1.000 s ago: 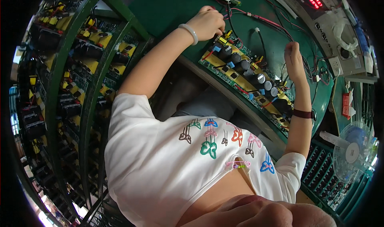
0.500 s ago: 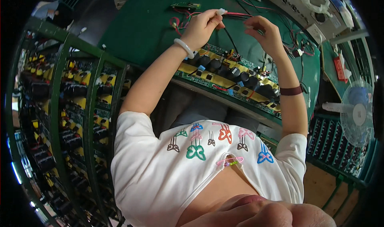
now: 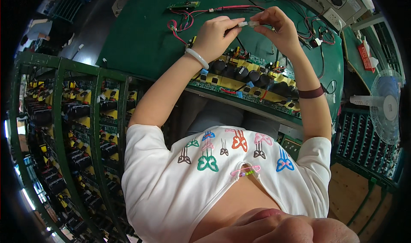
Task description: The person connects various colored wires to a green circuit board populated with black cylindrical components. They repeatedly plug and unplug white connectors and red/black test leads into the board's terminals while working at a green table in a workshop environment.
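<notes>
My left hand (image 3: 214,37) pinches a small white plug connector (image 3: 243,24) between thumb and fingertips. Facing it, my right hand (image 3: 280,29) is closed on a second pale connector (image 3: 253,24); the two ends lie in line, almost touching, and whether they meet I cannot tell. Below both hands a long circuit board (image 3: 242,73), with black cylindrical parts and yellow strips, lies along the near table edge. A dark cable hangs behind my left fingers toward this board. Beyond my left hand, red and black wires (image 3: 184,25) run from a small green circuit board (image 3: 185,5).
The green table (image 3: 141,37) carries more tangled wires (image 3: 314,27) at right, beside a metal-cased instrument with a socket (image 3: 334,16). A green rack (image 3: 58,110) full of circuit boards stands at left. At right are a fan (image 3: 387,108) and another rack (image 3: 364,144).
My right hand has moved left and now grips a connector close to the one in my left hand. The red cable now lies beyond my hands. The whole view has shifted slightly.
</notes>
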A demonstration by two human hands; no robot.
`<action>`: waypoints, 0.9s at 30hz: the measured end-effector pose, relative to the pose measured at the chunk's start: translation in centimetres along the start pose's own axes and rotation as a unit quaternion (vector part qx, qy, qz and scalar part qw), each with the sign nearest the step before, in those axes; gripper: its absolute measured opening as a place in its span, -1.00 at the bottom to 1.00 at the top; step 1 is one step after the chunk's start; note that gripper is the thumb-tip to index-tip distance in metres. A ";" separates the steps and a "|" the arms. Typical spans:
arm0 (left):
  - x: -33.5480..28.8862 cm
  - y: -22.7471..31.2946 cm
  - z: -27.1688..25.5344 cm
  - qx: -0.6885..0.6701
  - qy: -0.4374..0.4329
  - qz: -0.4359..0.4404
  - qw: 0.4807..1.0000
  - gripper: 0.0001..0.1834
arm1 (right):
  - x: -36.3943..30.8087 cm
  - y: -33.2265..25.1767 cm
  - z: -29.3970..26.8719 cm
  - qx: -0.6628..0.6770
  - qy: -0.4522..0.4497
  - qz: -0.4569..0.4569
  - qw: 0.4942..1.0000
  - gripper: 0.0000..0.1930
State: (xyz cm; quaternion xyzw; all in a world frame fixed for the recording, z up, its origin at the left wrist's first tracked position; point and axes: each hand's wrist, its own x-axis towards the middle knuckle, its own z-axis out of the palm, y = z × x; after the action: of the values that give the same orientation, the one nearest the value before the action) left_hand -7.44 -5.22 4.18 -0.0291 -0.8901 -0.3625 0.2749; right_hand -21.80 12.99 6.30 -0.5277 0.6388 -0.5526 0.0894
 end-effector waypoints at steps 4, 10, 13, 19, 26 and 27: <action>-0.1 -0.4 0.4 0.012 0.007 0.039 0.999 -0.70 | -0.1 0.3 0.1 0.007 0.001 -0.003 1.000 -0.72; -0.1 -0.4 0.6 0.024 -0.012 0.055 0.998 -0.75 | -0.2 0.2 0.3 -0.057 0.000 -0.022 0.998 -0.72; 0.1 -0.2 0.6 0.037 -0.032 0.050 0.998 -0.76 | -0.2 0.4 0.5 -0.058 0.002 -0.003 0.998 -0.72; 0.2 -0.4 0.8 0.021 -0.038 0.044 0.998 -0.76 | 0.1 0.5 0.8 -0.054 0.009 0.000 0.998 -0.72; 0.3 -1.0 0.8 0.010 -0.050 0.037 0.998 -0.72 | 0.0 0.6 1.4 -0.055 0.013 0.002 0.998 -0.71; 0.5 -0.9 0.7 0.012 -0.048 0.024 0.998 -0.71 | 0.0 0.4 1.3 -0.061 0.014 0.004 0.998 -0.70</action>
State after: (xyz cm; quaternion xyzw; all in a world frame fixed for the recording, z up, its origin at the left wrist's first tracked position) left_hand -8.40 -5.49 3.48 -0.0644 -0.9057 -0.3429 0.2410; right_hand -21.14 12.15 5.45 -0.5215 0.6747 -0.5198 0.0507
